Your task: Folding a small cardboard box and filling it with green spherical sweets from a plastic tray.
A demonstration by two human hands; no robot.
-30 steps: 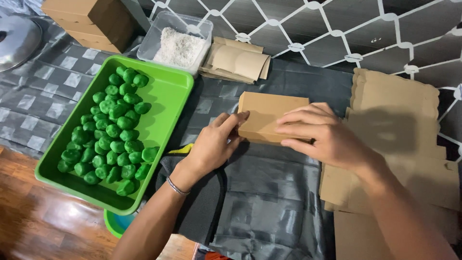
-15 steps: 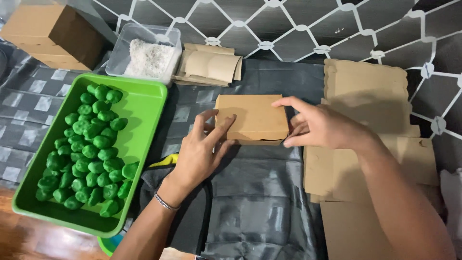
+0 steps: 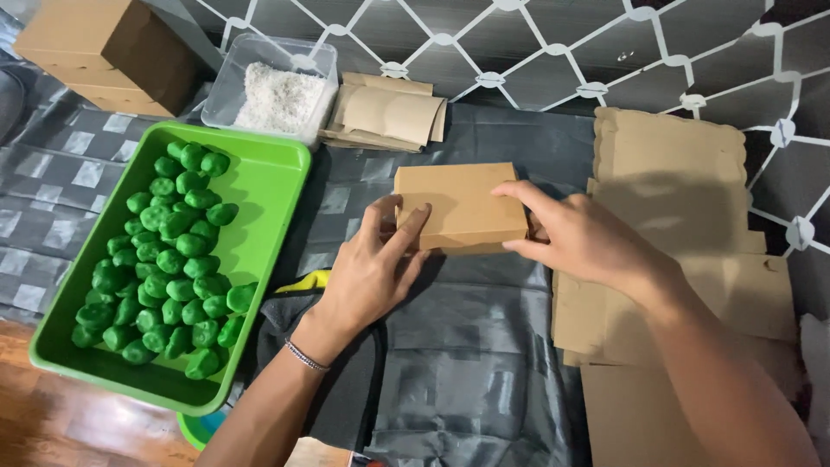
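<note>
The box [image 3: 461, 206], a flat brown cardboard one with its lid down, lies on the dark cloth [image 3: 467, 363] in the middle of the work surface. The left hand [image 3: 376, 268] presses against the box's left end, fingers spread and laid on the near corner, thumb at the side; it grips nothing else. The right hand [image 3: 588, 238] bears on the box's right end, index finger stretched over the top edge, the other fingers curled against the side wall. Both hands thus clamp the box between them, and it rests flat on the cloth. Right of the box, touching or just beside it, lies a stack of flat cardboard blanks [image 3: 683, 199]. Behind the box sits a small pile of folded card pieces [image 3: 389, 112], and left of that a clear tub [image 3: 226, 82] holding white shreds. Left of the box stands a green tray [image 3: 268, 186] filled with green balls [image 3: 169, 259]. Behind the tray, at the far left corner, is a stack of closed brown boxes [image 3: 104, 47].
</note>
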